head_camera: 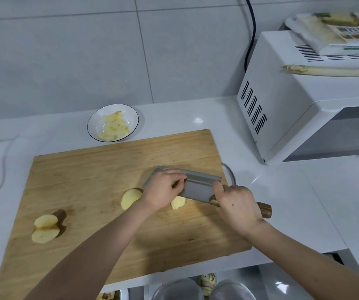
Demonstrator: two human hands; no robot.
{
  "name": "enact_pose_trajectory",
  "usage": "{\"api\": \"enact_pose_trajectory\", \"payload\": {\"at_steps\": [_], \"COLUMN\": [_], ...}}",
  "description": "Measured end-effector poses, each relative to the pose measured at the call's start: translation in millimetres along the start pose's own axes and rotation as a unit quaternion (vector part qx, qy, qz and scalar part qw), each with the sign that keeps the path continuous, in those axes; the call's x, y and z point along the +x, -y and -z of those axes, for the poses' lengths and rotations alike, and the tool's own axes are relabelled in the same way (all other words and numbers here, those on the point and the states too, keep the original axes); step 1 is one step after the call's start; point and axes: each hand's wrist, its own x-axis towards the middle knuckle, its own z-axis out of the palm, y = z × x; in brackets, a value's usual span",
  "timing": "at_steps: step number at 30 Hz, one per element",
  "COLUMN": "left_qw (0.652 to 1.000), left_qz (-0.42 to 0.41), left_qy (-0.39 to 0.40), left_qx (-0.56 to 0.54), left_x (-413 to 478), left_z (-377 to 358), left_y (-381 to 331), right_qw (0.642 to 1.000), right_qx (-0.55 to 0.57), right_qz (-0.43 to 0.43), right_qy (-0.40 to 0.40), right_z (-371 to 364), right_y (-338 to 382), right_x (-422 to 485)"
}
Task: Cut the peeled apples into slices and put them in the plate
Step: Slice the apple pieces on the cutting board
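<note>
Right fingers gripping cleaver handle, left fingers curled over blade, microwave beside board, plate behind

On my feed the cutting board is honey-tan wood with straight grain. The cleaver has a flat grey blade and a brown, dark-striped wooden handle. The apple pieces are pale yellow, as are the slices in the white plate with its thin dark rim line. The counter and microwave are white
</note>
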Motion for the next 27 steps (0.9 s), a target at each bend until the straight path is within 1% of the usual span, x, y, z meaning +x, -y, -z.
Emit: {"api": "enact_pose_trajectory", "payload": {"at_steps": [4,8,12,14,16,18,19,20,22,24,27], "left_qw": [1.000,0.999,0.998,0.997,0.995,0.990,0.987,0.984,0.978,0.975,0.973], "left_qz": [0.018,0.036,0.063,0.065,0.075,0.107,0.119,0.128,0.154,0.183,0.199], "left_qy": [-0.007,-0.002,-0.023,-0.042,-0.060,-0.081,-0.097,-0.113,-0.132,-0.121,-0.111], "left_qx": [-0.020,-0.003,-0.006,-0.001,-0.011,-0.039,-0.046,-0.046,-0.041,-0.040,-0.034], "left_x": [-6,-10,-13,-16,-19,-23,-24,-26,-30,-34,-38], "left_z": [0,-9,-17,-21,-26,-29,-31,-32,-34,-38,-45], "left_y": [15,26,37,38,35,32,32,32,32,29,24], "right_qw": [1.000,0.999,0.998,0.999,0.998,0.985,0.963,0.925,0.838,0.773,0.705], "right_qx": [-0.007,-0.035,-0.042,-0.022,0.023,0.114,0.197,0.294,0.457,0.543,0.611], "right_qz": [-0.007,-0.003,-0.014,-0.029,-0.053,-0.129,-0.179,-0.229,-0.287,-0.316,-0.343], "right_qy": [-0.012,-0.040,-0.035,-0.028,-0.020,0.021,0.047,0.071,0.086,0.090,0.109], "right_z": [0,4,7,6,4,2,1,-1,-4,-8,-17], "right_y": [-13,-25,-43,-54,-60,-59,-57,-54,-48,-43,-41], "right_x": [-8,-19,-29,-34,-35,-33,-30,-27,-22,-19,-16]}}
